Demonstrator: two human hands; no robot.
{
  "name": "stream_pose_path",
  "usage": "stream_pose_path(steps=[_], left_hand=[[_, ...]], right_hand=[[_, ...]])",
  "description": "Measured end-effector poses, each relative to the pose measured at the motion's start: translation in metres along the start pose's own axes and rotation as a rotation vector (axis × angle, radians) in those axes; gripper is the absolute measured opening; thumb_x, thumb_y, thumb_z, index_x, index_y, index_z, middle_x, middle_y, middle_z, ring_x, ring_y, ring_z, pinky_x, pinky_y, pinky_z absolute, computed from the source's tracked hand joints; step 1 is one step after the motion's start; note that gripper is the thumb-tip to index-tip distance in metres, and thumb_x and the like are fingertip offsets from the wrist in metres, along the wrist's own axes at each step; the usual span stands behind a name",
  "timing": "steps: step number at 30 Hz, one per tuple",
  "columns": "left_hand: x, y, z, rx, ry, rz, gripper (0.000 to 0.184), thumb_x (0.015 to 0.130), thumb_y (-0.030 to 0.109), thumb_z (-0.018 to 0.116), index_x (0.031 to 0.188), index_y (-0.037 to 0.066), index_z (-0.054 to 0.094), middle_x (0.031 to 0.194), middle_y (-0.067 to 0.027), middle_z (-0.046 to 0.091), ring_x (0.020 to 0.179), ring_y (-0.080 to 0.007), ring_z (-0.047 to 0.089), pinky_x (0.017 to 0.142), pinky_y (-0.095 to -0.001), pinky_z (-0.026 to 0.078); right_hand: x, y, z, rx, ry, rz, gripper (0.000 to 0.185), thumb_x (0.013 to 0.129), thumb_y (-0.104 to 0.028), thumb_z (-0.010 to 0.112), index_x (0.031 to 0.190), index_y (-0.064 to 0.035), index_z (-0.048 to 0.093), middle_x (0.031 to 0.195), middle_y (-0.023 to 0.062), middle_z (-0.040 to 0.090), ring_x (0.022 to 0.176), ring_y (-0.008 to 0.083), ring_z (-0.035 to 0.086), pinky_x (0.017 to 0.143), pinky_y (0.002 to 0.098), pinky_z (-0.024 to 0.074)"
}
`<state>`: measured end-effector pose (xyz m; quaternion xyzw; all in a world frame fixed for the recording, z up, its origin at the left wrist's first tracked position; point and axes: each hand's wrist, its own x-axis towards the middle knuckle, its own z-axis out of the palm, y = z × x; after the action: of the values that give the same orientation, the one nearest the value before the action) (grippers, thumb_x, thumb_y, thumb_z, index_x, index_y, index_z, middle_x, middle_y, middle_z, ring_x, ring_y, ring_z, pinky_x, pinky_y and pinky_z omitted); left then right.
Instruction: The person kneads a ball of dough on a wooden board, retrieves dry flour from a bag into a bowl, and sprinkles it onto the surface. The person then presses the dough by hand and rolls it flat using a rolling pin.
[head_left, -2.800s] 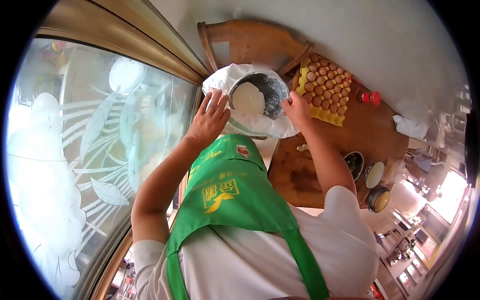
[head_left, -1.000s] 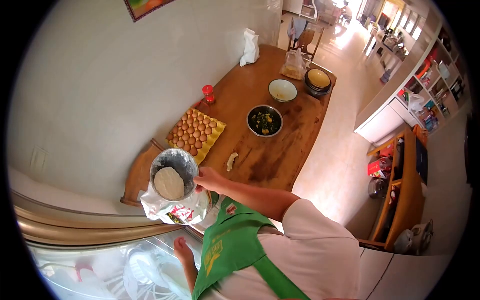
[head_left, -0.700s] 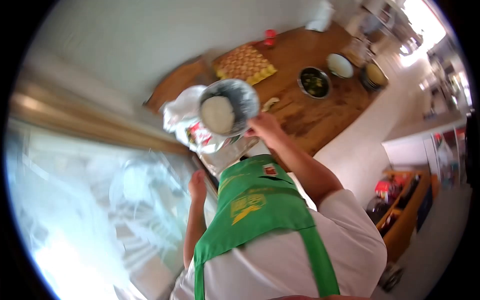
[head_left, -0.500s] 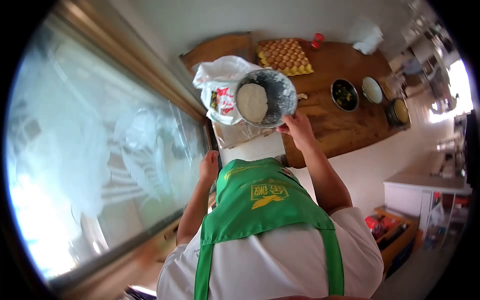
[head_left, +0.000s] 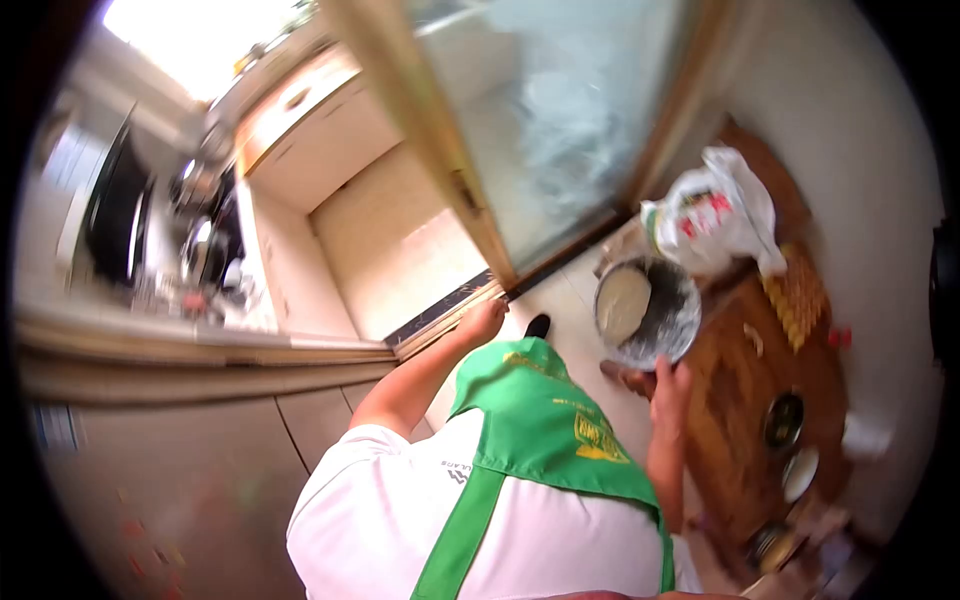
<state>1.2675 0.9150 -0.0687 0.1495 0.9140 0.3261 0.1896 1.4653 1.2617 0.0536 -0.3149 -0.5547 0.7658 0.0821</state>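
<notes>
My right hand (head_left: 672,388) grips the lower rim of a round metal bowl (head_left: 672,318), which hangs tilted above the floor beside the table. Inside the bowl lies a pale, whitish mass (head_left: 622,303). My left hand (head_left: 484,320) is closed near the edge of the sliding door frame, left of the green apron (head_left: 550,410); whether it holds anything is too small to tell. A white plastic bag with red print (head_left: 712,215) sits just beyond the bowl.
The wooden table (head_left: 745,400) bears an egg tray (head_left: 795,300), a bowl with dark green food (head_left: 783,420) and a white bowl (head_left: 799,475). A frosted glass door (head_left: 560,120) stands ahead. Through the doorway at the left are a stove (head_left: 205,250) and cabinets (head_left: 325,145).
The view has swung left, bringing the kitchen doorway into sight. My right hand has kept hold of the bowl, now away from the bag. My left hand, earlier spread by the bowl, is now closed near the door frame.
</notes>
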Motion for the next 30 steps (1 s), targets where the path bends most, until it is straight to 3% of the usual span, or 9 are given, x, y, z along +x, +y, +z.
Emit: stream_pose_path(steps=[4,11,18,23,26,30], left_hand=[[-0.075,-0.057,-0.011,-0.056,0.129,-0.136,0.024,0.098,0.018,0.055,0.107,0.005,0.073,0.109,-0.0203,0.073,0.106,-0.038,0.068,0.093,-0.0467,0.054],[-0.178,-0.174,-0.023,-0.243,0.361,-0.394,0.03,0.1,0.026,0.052,0.105,0.004,0.072,0.105,-0.0215,0.073,0.102,-0.0402,0.069,0.089,-0.0478,0.054],[-0.245,-0.305,-0.034,-0.475,0.481,-0.57,0.032,0.101,0.028,0.051,0.104,0.005,0.073,0.102,-0.0174,0.075,0.098,-0.0339,0.071,0.088,-0.0444,0.055],[-0.264,-0.392,-0.066,-0.564,0.53,-0.638,0.033,0.102,0.027,0.05,0.104,0.003,0.073,0.098,-0.0146,0.076,0.095,-0.0305,0.073,0.086,-0.0422,0.055],[-0.261,-0.41,-0.1,-0.631,0.547,-0.662,0.031,0.103,0.024,0.049,0.105,0.004,0.073,0.096,-0.0116,0.077,0.093,-0.0238,0.074,0.085,-0.0373,0.056],[-0.237,-0.449,-0.134,-0.68,0.607,-0.663,0.031,0.102,0.024,0.052,0.109,0.003,0.073,0.096,-0.0112,0.078,0.089,-0.0213,0.074,0.083,-0.0351,0.057]], right_hand=[[-0.023,0.033,0.043,0.028,-0.15,0.111,0.021,0.101,-0.012,0.063,0.117,0.0022,0.063,0.102,0.0084,0.071,0.074,0.0172,0.07,0.062,0.0292,0.0637],[-0.025,0.067,0.186,-0.103,-0.501,0.159,0.022,0.102,-0.013,0.062,0.116,0.0036,0.062,0.102,0.0097,0.071,0.076,0.0169,0.071,0.065,0.0291,0.0641],[-0.033,0.088,0.388,-0.284,-0.658,0.238,0.024,0.102,-0.014,0.06,0.114,0.0068,0.059,0.101,0.0121,0.069,0.076,0.0178,0.071,0.071,0.0322,0.0646],[-0.033,0.116,0.528,-0.251,-0.725,0.255,0.02,0.101,-0.016,0.062,0.108,0.0024,0.061,0.094,0.0081,0.067,0.079,0.0161,0.069,0.074,0.0316,0.0645],[-0.027,0.117,0.591,-0.211,-0.752,0.299,0.019,0.102,-0.016,0.061,0.107,0.0018,0.061,0.095,0.0079,0.067,0.079,0.0152,0.068,0.076,0.0311,0.0642],[0.001,0.125,0.669,-0.228,-0.778,0.291,0.021,0.102,-0.017,0.061,0.108,0.0027,0.061,0.096,0.0089,0.067,0.082,0.0161,0.069,0.078,0.0319,0.064]])
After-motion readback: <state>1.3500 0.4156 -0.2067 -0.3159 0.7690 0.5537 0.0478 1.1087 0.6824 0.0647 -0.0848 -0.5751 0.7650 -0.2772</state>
